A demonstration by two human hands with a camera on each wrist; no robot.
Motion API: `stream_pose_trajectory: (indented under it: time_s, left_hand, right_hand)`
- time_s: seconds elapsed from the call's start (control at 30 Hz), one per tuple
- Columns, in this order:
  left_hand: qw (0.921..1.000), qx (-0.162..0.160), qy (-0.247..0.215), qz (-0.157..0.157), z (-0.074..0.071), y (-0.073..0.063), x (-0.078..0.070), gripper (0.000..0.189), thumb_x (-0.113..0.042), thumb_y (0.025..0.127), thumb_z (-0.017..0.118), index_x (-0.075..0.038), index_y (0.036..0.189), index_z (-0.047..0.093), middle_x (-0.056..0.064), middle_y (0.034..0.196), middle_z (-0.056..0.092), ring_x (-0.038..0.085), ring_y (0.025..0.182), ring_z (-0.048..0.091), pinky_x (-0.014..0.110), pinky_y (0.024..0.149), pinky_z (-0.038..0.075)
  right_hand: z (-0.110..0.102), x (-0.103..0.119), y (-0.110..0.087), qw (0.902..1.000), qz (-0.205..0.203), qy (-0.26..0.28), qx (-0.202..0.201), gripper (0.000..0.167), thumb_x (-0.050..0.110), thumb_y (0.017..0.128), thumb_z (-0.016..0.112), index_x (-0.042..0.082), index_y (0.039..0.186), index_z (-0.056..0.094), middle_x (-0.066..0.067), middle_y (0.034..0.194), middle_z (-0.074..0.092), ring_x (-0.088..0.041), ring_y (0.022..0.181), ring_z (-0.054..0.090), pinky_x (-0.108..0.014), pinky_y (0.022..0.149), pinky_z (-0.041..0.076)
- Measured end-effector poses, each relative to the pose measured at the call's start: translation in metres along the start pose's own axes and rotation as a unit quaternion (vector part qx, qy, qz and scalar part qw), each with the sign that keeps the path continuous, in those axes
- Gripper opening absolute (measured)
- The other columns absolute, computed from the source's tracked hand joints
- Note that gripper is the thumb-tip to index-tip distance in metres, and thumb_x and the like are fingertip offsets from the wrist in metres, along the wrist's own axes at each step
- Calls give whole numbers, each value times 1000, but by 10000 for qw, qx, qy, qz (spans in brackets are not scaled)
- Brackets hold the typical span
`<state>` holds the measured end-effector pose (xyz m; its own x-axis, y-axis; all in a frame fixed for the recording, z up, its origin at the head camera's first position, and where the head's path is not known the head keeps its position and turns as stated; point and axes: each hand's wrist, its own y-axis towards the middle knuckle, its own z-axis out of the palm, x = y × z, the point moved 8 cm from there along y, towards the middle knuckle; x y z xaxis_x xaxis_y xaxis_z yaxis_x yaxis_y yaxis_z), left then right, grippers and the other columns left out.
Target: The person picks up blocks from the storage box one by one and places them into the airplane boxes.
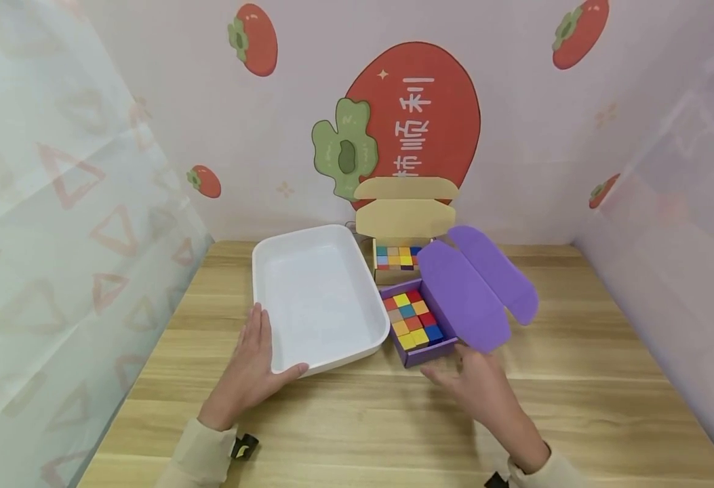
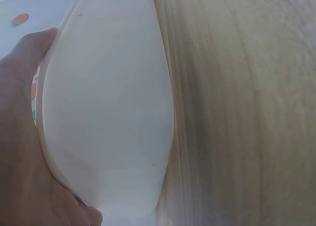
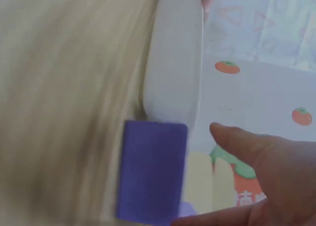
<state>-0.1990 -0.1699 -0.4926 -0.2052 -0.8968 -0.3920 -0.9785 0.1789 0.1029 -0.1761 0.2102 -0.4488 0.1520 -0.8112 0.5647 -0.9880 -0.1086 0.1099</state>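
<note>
A white rectangular tray (image 1: 326, 298) lies on the left-middle of the table, its inside bare. My left hand (image 1: 253, 366) rests against its near left corner, fingers along the left rim and thumb on the near rim; the left wrist view shows the same hand (image 2: 29, 137) spanning the tray's edge (image 2: 108, 102). A purple box (image 1: 431, 354) with its lid raised holds several coloured cubes (image 1: 411, 318). Beside its near right corner is my right hand (image 1: 479, 386), thumb and forefinger spread. In the right wrist view the thumb stands apart from the box (image 3: 153, 171).
Behind the purple box stands a tan box (image 1: 393, 276), lid up, with several coloured cubes (image 1: 396, 257) inside. The purple lid (image 1: 466, 291) leans out to the right. Patterned cloth walls (image 1: 515, 135) border the wooden table (image 1: 357, 434) at the back and sides.
</note>
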Motion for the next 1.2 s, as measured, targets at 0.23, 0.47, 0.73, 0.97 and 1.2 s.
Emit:
stream_pose_trajectory:
  time_s: [0.23,0.47,0.73,0.97,1.2]
  left_hand:
    - [10000,-39,-10,33,-1,1,0,136,-78,86,67,12,164,0,29,175,-9,47,165,0,67,130,16]
    - [10000,-4,13,5,1,0,2,137,-78,86,67,11,164,-1,29,175,-9,47,165,-1,66,131,15]
    - [10000,-49,6,54,-2,-1,0,136,-77,86,67,12,164,0,31,175,-9,48,164,-2,67,130,15]
    - [9999,-88,-47,61,-3,-1,1,136,-77,87,67,11,164,-1,29,175,-10,45,165,-2,67,130,17]
    - [10000,-20,-23,59,-1,0,1,137,-79,86,66,11,164,-1,28,176,-10,46,165,-2,66,131,16]
  right_hand:
    - [32,-24,1,9964,763,272,247,110,47,87,86,-11,159,27,-34,163,37,-50,146,46,-64,118,43]
    - [47,-22,4,9921,1230,219,-55,121,58,85,84,-26,150,27,-46,148,45,-53,135,53,-64,112,48]
    - [51,-15,7,9872,1415,300,-667,116,57,83,86,-24,143,30,-45,133,51,-54,123,58,-64,104,52]
    - [49,-16,12,9863,1456,440,-637,111,55,83,86,-20,144,31,-39,135,52,-50,125,57,-61,106,52]
    - [42,-29,12,9857,1525,692,-211,119,54,85,85,-11,157,17,-36,154,39,-48,142,46,-62,121,41]
